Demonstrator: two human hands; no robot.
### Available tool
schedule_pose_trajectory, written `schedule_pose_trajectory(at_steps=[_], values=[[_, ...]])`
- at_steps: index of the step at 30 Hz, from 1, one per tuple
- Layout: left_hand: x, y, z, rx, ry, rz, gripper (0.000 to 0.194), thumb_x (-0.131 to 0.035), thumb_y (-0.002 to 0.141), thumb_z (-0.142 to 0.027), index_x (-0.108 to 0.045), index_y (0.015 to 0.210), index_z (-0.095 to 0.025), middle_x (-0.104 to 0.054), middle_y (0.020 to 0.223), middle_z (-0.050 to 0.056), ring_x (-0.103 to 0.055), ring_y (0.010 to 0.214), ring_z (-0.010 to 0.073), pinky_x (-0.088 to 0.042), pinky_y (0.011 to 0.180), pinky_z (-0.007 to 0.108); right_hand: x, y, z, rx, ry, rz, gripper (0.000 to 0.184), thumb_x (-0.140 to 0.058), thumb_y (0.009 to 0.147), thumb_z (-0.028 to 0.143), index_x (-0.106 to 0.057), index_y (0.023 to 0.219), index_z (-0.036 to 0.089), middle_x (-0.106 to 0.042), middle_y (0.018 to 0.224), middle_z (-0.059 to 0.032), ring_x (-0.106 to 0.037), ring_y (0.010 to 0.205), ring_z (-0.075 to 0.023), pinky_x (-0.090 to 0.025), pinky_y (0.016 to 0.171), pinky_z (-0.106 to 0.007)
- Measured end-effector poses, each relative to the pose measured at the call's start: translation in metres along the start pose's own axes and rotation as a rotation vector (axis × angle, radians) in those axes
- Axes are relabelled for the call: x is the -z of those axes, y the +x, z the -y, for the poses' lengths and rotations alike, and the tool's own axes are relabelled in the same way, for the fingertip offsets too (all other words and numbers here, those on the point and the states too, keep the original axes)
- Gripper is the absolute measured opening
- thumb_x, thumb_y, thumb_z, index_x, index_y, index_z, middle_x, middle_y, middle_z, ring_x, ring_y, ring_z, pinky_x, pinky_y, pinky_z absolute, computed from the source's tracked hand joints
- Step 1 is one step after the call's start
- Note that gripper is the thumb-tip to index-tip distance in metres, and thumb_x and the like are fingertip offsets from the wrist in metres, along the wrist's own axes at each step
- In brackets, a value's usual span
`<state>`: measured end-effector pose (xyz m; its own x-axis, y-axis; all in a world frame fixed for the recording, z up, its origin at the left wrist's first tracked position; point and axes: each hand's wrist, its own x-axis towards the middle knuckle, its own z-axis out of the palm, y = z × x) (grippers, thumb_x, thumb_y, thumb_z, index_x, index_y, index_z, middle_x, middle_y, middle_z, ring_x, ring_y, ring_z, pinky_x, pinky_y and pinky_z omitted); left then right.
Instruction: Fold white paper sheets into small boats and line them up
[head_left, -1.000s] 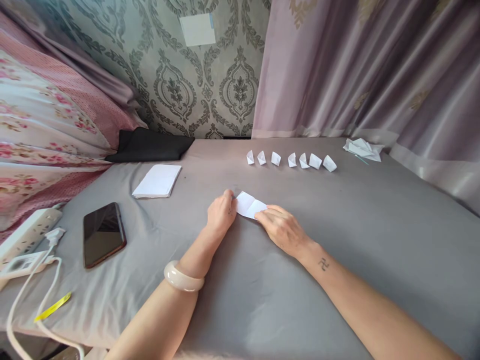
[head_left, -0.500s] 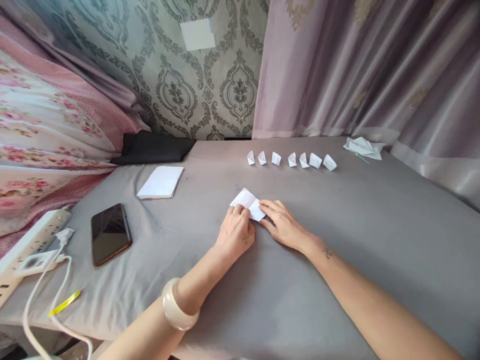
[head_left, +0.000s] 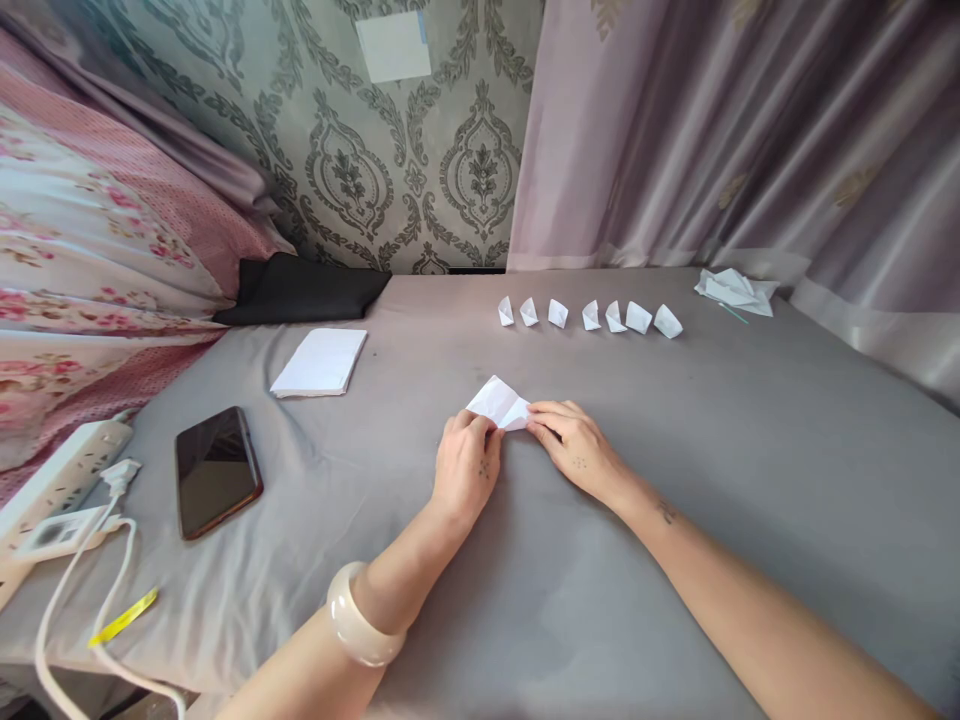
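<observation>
Left hand: the left hand [head_left: 466, 465] has its thumb and bent fingers closed on the near edge of the folded paper [head_left: 493, 400]; small dark marks on its back are too fine to make out.
Right hand: the right hand [head_left: 576, 447] pinches the paper's right end between fingertips and thumb; the two hands are apart, joined only by the sheet.
Writing: the yellow tag [head_left: 124, 617] on the cable [head_left: 52, 630], the white card [head_left: 394, 47] on the far wall and a faint mark on the paper stack [head_left: 321, 362] are all too small to read.
Folded paper, direction: it lies at the middle of the gray cloth [head_left: 697, 420], long axis left to right, slanting slightly nearer at the right; one corner points to the far side, and a crease crosses its right part.
Paper shapes: plain, white, matte; seven small angular folded pieces [head_left: 591, 316] stand in a row beyond the hands, with a loose white heap [head_left: 739, 290] far right.
Left side: a glossy dark phone [head_left: 217, 470] lies near the white plastic power strip [head_left: 71, 470]; a black cloth [head_left: 304, 290] is folded farther back.
Wrist: a smooth, cream-coloured bangle [head_left: 360, 620] circles the left forearm.
</observation>
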<state>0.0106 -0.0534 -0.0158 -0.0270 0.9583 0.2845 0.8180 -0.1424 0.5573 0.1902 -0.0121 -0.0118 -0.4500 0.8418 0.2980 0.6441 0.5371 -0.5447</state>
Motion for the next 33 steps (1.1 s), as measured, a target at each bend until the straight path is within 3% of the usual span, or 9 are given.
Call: schedule_pose_trajectory(at_steps=[12, 27, 33], values=[[0.004, 0.007, -0.004, 0.134, -0.067, 0.038, 0.017, -0.052, 0.088, -0.020, -0.066, 0.080, -0.016, -0.063, 0.088, 0.008, -0.057, 0.083, 0.0199, -0.046, 0.078, 0.032, -0.003, 0.010, 0.006, -0.208, 0.075, -0.034, 0.021, -0.052, 0.090, 0.030, -0.068, 0.081, 0.019, -0.062, 0.110, -0.0060, -0.061, 0.095, -0.0182, -0.046, 0.086, -0.032], [0.006, 0.014, -0.009, 0.205, -0.076, 0.060, 0.018, -0.052, 0.085, -0.021, -0.057, 0.067, -0.019, -0.059, 0.079, 0.004, -0.054, 0.080, 0.0182, -0.041, 0.072, 0.029, -0.010, 0.020, 0.011, -0.214, -0.126, -0.036, 0.021, -0.046, 0.090, 0.027, -0.056, 0.073, 0.018, -0.059, 0.104, -0.0095, -0.060, 0.089, -0.0205, -0.046, 0.083, -0.034], [0.004, 0.015, -0.009, 0.195, -0.043, 0.076, 0.013, -0.053, 0.083, -0.019, -0.057, 0.071, -0.019, -0.058, 0.080, 0.004, -0.052, 0.082, 0.0192, -0.041, 0.071, 0.029, -0.013, 0.021, 0.009, -0.220, -0.156, -0.042, 0.021, -0.048, 0.088, 0.027, -0.056, 0.071, 0.019, -0.060, 0.103, -0.0095, -0.060, 0.089, -0.0215, -0.046, 0.082, -0.034]])
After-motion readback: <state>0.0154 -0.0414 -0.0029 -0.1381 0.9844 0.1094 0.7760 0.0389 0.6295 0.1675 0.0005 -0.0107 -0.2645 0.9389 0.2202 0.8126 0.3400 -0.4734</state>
